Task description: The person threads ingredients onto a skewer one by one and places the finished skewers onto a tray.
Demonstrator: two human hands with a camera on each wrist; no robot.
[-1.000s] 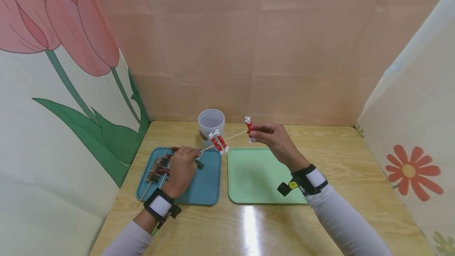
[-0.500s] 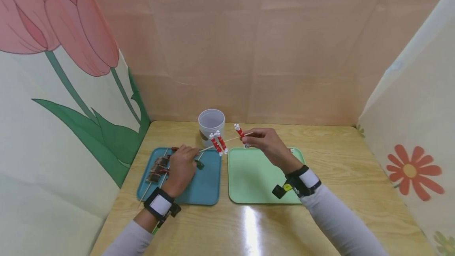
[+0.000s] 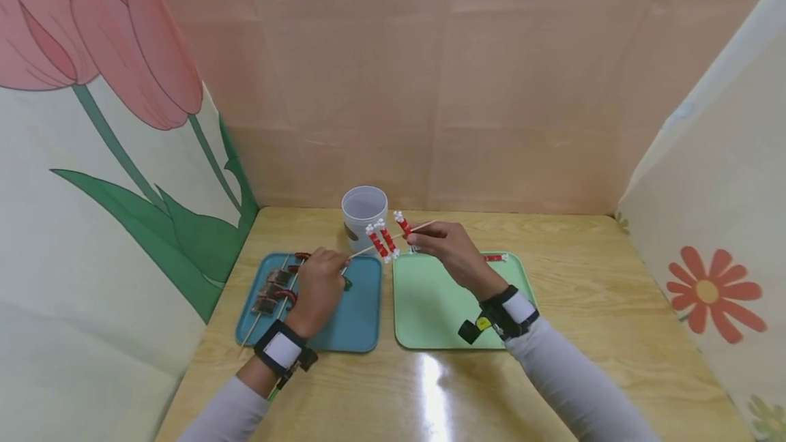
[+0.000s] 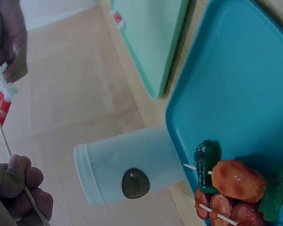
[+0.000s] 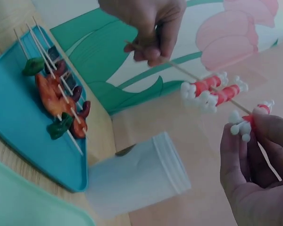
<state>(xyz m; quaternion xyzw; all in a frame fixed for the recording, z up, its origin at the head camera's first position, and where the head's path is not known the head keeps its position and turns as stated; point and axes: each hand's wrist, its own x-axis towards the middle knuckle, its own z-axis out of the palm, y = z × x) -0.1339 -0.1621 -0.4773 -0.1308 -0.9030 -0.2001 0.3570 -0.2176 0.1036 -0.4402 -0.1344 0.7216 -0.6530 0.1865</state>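
My left hand (image 3: pixel 318 292) pinches a thin wooden skewer (image 5: pixel 181 69) near one end, above the blue tray. Two red pieces with knobbly white ends (image 3: pixel 382 242) sit side by side along the skewer. A third such piece (image 3: pixel 402 223) is threaded nearer the tip, tilted like the others. Thumb and fingers of my right hand (image 3: pixel 454 258) grip this third piece, a short gap away from the pair. The skewer's pointed end shows beyond it in the head view. In the right wrist view, the fingers partly cover the third piece (image 5: pixel 245 126).
Loaded skewers with green, orange and dark red pieces (image 5: pixel 49 94) lie on the blue tray (image 3: pixel 353 333). A pale green tray (image 3: pixel 430 322) stands to its right, holding another red-and-white piece (image 3: pixel 495 258). Behind them is a whitish cup (image 3: pixel 365 204), close below the held skewer.
My right hand has moved left, sliding the third piece along the skewer toward the other two, and the tip now protrudes. A piece on the green tray has come into view. My left hand barely moved.
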